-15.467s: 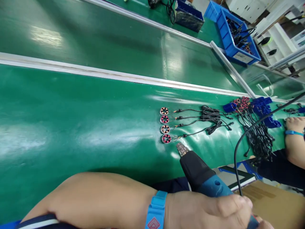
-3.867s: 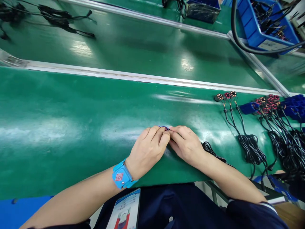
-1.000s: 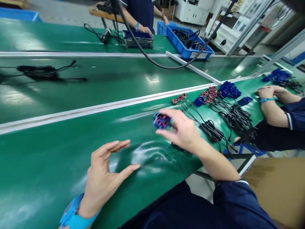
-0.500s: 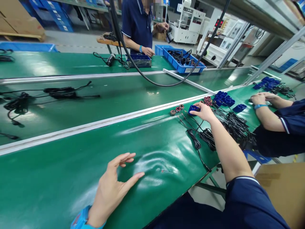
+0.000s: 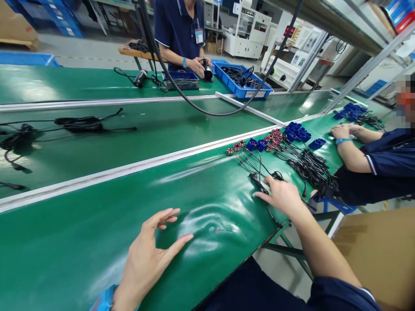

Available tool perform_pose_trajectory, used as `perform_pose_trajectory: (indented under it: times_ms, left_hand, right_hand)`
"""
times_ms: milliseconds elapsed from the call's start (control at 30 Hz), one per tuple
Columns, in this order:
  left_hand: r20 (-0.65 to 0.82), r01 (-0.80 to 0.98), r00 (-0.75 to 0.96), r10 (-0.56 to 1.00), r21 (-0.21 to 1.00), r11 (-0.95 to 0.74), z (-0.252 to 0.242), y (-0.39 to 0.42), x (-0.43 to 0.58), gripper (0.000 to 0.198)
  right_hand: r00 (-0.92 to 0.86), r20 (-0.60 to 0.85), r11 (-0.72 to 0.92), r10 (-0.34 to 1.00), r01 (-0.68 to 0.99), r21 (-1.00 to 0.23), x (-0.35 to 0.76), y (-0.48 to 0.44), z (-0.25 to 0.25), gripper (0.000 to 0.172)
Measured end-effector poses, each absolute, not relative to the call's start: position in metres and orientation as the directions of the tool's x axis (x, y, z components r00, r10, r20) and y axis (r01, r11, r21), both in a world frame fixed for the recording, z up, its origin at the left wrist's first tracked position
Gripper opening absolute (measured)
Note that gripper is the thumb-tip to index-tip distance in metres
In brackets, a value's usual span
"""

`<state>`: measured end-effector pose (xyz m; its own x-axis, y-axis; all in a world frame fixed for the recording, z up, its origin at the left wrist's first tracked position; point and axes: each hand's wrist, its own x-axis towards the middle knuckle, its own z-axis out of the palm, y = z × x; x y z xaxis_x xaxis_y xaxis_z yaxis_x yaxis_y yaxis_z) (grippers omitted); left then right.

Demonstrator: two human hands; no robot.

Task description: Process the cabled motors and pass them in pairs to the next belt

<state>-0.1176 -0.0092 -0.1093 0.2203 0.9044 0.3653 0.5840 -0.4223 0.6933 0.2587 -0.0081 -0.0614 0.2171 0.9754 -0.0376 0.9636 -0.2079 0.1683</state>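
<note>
Your right hand (image 5: 283,196) is over a coiled black cable (image 5: 258,183), thumb and forefinger apart on either side of the bundle; you cannot tell from here whether they press on it, since the palm and the other fingers are turned away. Your left hand (image 5: 145,259) holds nothing: its thumb and fingers form a wide C above the green mat (image 5: 106,233), and its blue wristband (image 5: 105,298) is cut off by the bottom edge.

The coiled cable lies on the mat toward your right, its long axis slanting from the row of parts beyond your hand down to the table's near edge, with the free end pointing at you. It is smooth and rubbery, folded into a narrow loop bundle; the strands beside your fingers overlap, so single runs are hard to follow.

Past it, two deep-blue sleeves (image 5: 256,144) sit side by side, glossy and rounded. Left of them are three small copper-wound rings (image 5: 237,147), and right of them a cluster of reddish rings (image 5: 276,136), too small to count. A tangled heap of black cables (image 5: 308,166) spreads nearer you, with more blue sleeves (image 5: 296,131) stacked behind.

Farther right, a co-worker's hands (image 5: 342,131) meet over something you cannot make out. Across the line, another person (image 5: 180,34) handles a dark, shiny cylindrical piece (image 5: 208,69).
</note>
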Motion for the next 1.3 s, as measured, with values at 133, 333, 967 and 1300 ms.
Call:
perform_pose_trajectory:
  times_ms: [133,333,967,1300]
  left_hand:
    - [0.356,0.586,0.252,0.900,0.684,-0.435,-0.112,-0.011,-0.116,0.062]
    - [0.383,0.590,0.276,0.882,0.656,-0.470,-0.109,-0.009,-0.116,0.061]
    - [0.131,0.548,0.742,0.658,0.447,-0.707,-0.111,-0.021,-0.092,0.045]
    - [0.414,0.506,0.747,0.520,0.155,-0.849,-0.143,-0.014,-0.090,0.021]
  right_hand:
    - [0.223,-0.024,-0.223,0.975,0.974,-0.043,0.260,-0.028,-0.064,0.030]
    - [0.411,0.204,-0.396,0.888,0.911,-0.115,0.332,-0.038,-0.029,0.036]
    - [-0.633,0.141,0.649,0.761,0.743,-0.167,0.085,0.187,-0.077,0.036]
    - [-0.540,0.145,0.555,0.829,0.826,-0.097,-0.055,0.337,-0.093,0.057]
